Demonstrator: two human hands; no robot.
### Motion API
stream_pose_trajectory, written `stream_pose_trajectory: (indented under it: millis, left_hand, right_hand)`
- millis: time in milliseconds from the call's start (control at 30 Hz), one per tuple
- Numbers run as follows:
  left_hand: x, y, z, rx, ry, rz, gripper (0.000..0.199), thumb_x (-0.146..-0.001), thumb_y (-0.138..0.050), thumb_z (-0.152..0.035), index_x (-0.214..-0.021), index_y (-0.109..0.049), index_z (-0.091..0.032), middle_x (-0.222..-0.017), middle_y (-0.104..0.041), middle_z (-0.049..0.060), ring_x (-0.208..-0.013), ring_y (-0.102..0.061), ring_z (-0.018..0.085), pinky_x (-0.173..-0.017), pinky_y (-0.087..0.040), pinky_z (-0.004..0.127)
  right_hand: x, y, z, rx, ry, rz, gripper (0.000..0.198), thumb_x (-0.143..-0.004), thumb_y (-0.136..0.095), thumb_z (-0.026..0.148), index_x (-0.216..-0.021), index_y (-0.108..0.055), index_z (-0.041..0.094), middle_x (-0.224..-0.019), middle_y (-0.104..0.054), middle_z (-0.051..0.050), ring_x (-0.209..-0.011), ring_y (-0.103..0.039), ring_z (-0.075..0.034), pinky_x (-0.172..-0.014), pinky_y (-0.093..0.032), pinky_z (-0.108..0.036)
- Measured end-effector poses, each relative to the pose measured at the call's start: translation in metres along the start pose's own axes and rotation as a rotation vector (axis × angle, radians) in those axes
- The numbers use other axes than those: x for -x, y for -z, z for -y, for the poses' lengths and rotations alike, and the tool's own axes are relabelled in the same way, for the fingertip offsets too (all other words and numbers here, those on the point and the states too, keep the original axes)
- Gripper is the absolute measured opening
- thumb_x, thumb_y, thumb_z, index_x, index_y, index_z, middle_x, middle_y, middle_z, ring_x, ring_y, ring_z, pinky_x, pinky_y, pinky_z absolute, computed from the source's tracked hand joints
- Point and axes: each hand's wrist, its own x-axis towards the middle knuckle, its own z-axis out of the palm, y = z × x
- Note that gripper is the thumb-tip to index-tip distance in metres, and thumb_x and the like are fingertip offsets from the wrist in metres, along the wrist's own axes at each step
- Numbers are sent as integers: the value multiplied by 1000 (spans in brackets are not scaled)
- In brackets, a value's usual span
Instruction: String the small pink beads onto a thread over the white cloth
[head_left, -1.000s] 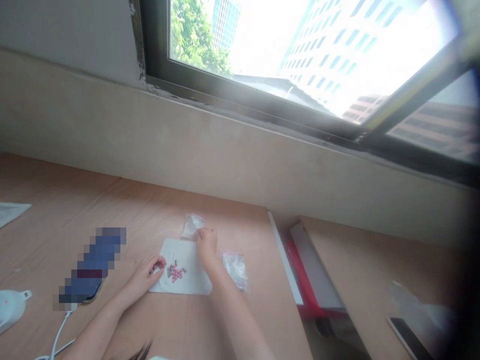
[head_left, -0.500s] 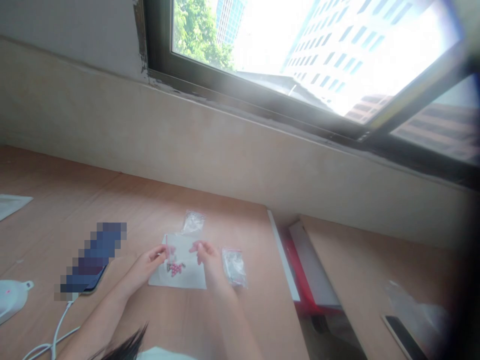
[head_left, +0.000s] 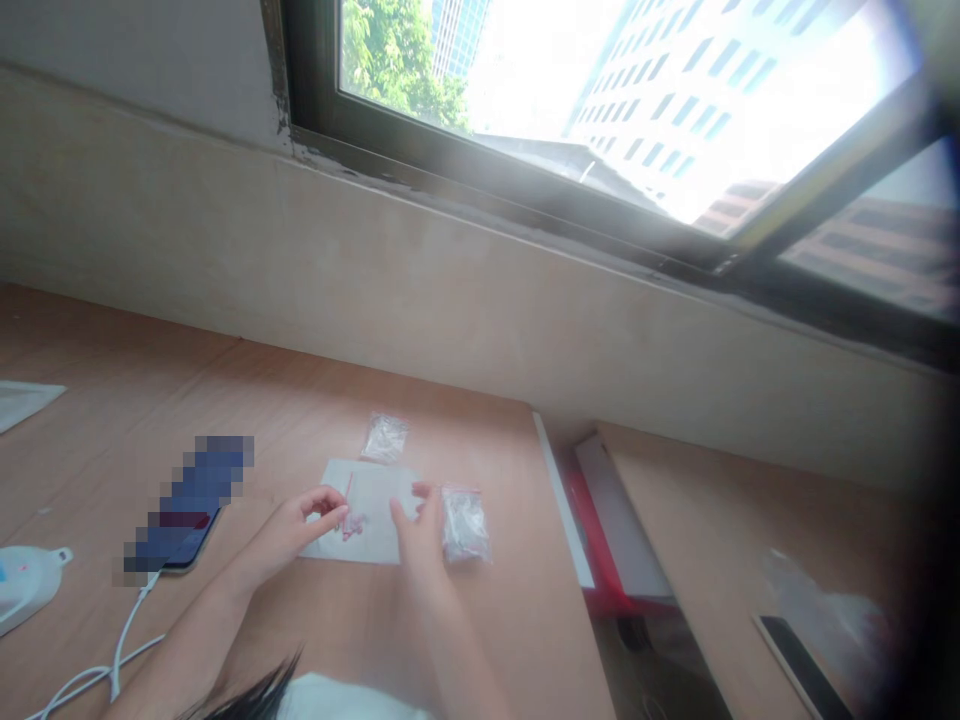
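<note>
My left hand (head_left: 324,508) is closed in a pinch on a small clear zip bag (head_left: 349,498) with a pink strip along its top. The bag hangs over a sheet of white paper (head_left: 379,545) on the table. Small pink beads (head_left: 355,525) show at the bag, partly seen through it; whether they lie inside or behind it I cannot tell. Over the paper's right side, my right hand (head_left: 420,518) has its thumb and fingers apart with nothing visible between them. Close to its right lies a clear zip bag (head_left: 465,525) of silvery contents.
Another clear bag (head_left: 385,438) lies behind the paper. To the left are a phone (head_left: 187,510) on a white cable (head_left: 116,650) and a white device (head_left: 30,585). Beyond the table's right edge, a red-edged gap (head_left: 611,560) separates it from a second table (head_left: 697,500).
My right hand has gone from curled fingers to spread ones and moved slightly right. My left hand has shifted right with the small bag, which now hangs in front of the beads.
</note>
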Motion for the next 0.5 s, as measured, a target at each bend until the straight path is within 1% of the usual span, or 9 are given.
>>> stream_pose_trajectory:
  millis: [33, 67, 167, 233, 333, 400, 500]
  left_hand:
    - [0, 0, -1, -23, -13, -1, 27, -71, -48, -40, -67, -59, -16, -70, -62, 2, -69, -54, 17, -66, -40, 25]
    - [0, -1, -3, -45, -23, 3, 27, -71, -49, -40, -64, -58, -16, -67, -60, 1, -67, -54, 17, -64, -40, 25]
    - [2, -4, -11, -94, -31, 34, 28, -70, -49, -41, -58, -55, -17, -62, -57, -1, -64, -52, 15, -62, -40, 23]
    - [4, -6, -16, -113, -23, 39, 27, -70, -49, -41, -58, -54, -17, -62, -57, -1, -64, -51, 15, -61, -39, 22]
    - [7, -8, -21, -124, -21, 34, 26, -69, -49, -40, -58, -53, -17, -62, -55, -2, -63, -50, 14, -58, -38, 21]
    - [9, -8, -19, -125, -20, 41, 26, -70, -48, -40, -56, -51, -18, -59, -53, -3, -60, -48, 13, -56, -37, 21]
    - [7, -5, -12, -108, -15, 2, 28, -71, -46, -41, -56, -49, -18, -55, -49, -4, -56, -46, 12, -52, -36, 20]
  right_hand:
    - [5, 1, 5, 40, 39, 1, 26, -63, -54, 29, -86, -47, 20, -90, -52, -6, -78, -47, -18, -68, -37, -29]
    - [9, 2, 11, 48, 77, 54, 23, -65, -53, 31, -85, -47, 20, -88, -52, -5, -79, -47, -17, -68, -37, -28]
    - [18, 3, 28, -12, 155, 333, 16, -71, -48, 34, -76, -50, 19, -79, -53, -2, -73, -48, -15, -61, -37, -24]
    - [21, 3, 35, -40, 185, 439, 17, -72, -47, 34, -70, -51, 18, -74, -53, -2, -69, -48, -13, -59, -36, -23]
    - [20, 3, 37, -58, 199, 482, 17, -74, -45, 31, -66, -51, 17, -68, -53, 0, -65, -47, -12, -58, -35, -22]
    - [18, 3, 35, -63, 195, 499, 17, -74, -45, 29, -64, -51, 17, -64, -53, 1, -62, -47, -11, -57, -35, -22]
    - [16, 4, 32, -39, 189, 470, 17, -73, -45, 27, -61, -49, 16, -60, -52, 1, -59, -47, -11, -56, -34, -22]
